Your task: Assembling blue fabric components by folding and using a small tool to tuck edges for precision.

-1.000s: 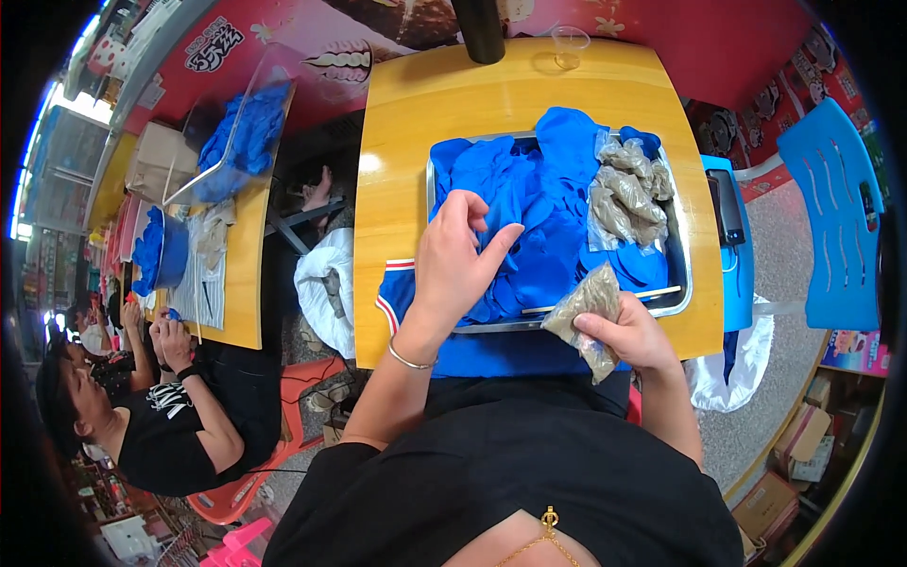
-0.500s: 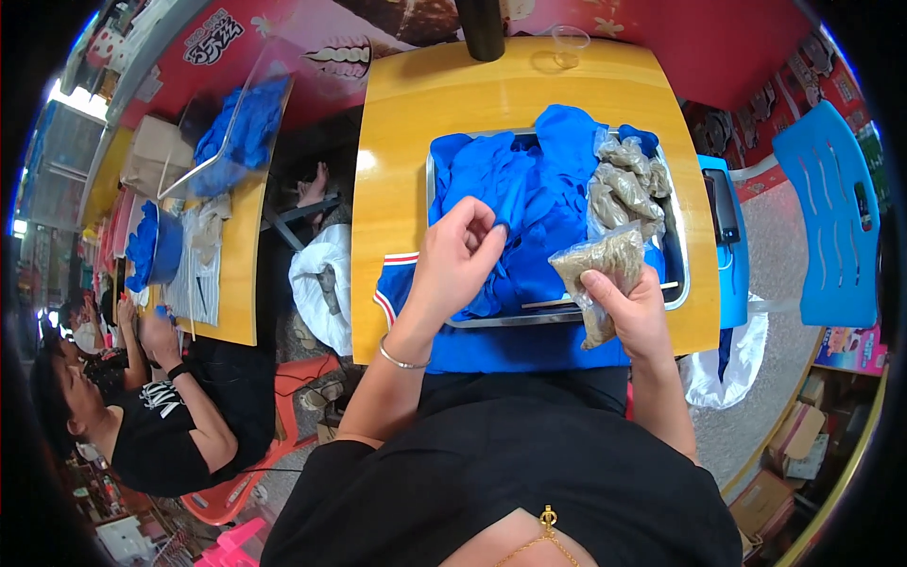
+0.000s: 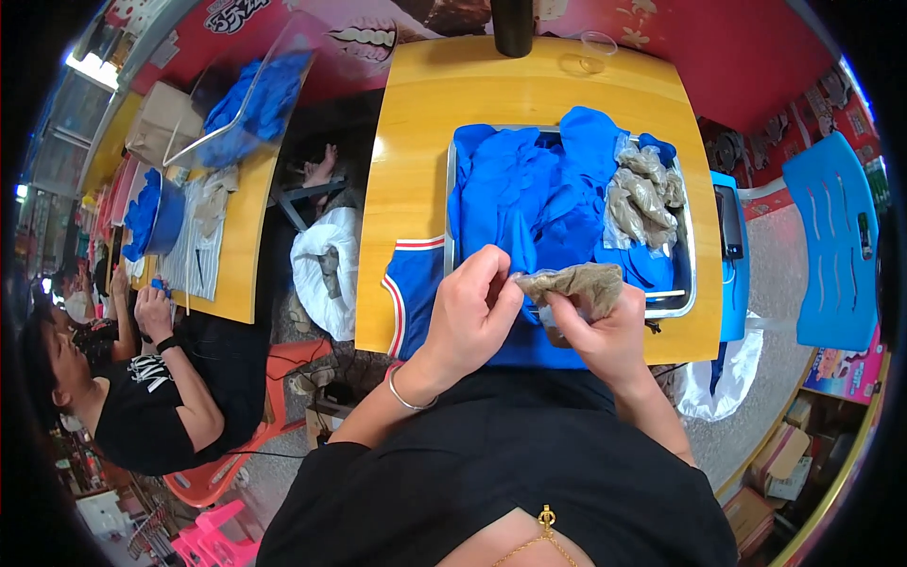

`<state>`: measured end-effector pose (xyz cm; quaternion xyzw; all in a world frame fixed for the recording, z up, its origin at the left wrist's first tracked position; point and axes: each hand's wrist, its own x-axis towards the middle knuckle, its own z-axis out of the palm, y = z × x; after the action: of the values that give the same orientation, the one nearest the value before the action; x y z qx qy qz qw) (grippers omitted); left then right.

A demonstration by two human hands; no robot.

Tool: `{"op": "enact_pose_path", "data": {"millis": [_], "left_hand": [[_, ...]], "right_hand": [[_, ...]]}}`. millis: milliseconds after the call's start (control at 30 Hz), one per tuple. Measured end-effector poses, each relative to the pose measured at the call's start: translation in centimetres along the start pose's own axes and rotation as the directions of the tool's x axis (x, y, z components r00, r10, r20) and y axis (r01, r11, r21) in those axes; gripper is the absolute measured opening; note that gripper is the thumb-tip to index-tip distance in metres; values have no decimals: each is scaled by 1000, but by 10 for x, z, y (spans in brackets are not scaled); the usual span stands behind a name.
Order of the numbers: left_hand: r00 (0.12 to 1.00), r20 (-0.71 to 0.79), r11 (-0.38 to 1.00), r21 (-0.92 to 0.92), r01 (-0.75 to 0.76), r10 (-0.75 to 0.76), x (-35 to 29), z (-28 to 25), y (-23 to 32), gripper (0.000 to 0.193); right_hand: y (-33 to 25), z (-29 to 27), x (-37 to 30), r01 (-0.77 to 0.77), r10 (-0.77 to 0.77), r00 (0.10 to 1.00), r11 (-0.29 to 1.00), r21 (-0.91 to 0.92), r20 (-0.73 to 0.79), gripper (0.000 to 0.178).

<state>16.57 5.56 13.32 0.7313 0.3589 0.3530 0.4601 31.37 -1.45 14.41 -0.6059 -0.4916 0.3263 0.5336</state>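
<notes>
My right hand (image 3: 614,331) grips a small clear plastic bag of brown grains (image 3: 588,286), with the thumb pressed on its side. The bag is tilted, its narrow end pointing left. My left hand (image 3: 475,310) is closed, thumb and forefinger pinching that narrow end. Just beyond its fingertips a fold of blue material (image 3: 521,244) rises to a peak; whether these fingers also hold it I cannot tell. Many flat, floppy blue pieces (image 3: 524,184) fill a metal tray (image 3: 689,246) in front of me. More bags of brown grains (image 3: 644,203) lie at the tray's right side.
The tray stands on a yellow wooden table (image 3: 411,142). Blue cloth with red-and-white trim (image 3: 413,288) lies at its left front. A clear cup (image 3: 593,59) and a dark post (image 3: 511,28) are at the back. On the left, another person (image 3: 156,402) sits at a table (image 3: 248,236).
My left hand has left the blue pieces and come down to the bag's narrow end. The bag has turned and moved left with my right hand, so both hands meet.
</notes>
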Motion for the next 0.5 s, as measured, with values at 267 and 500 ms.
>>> {"op": "enact_pose_path", "data": {"millis": [267, 500], "left_hand": [[1000, -11, 998, -56, 0, -1, -1, 4, -5, 12], [980, -34, 976, 107, -190, 195, 1, 9, -5, 10]], "right_hand": [[2, -2, 1, 143, -155, 988, 957, -254, -26, 9], [9, 3, 5, 211, -224, 975, 931, -298, -10, 8]]}}
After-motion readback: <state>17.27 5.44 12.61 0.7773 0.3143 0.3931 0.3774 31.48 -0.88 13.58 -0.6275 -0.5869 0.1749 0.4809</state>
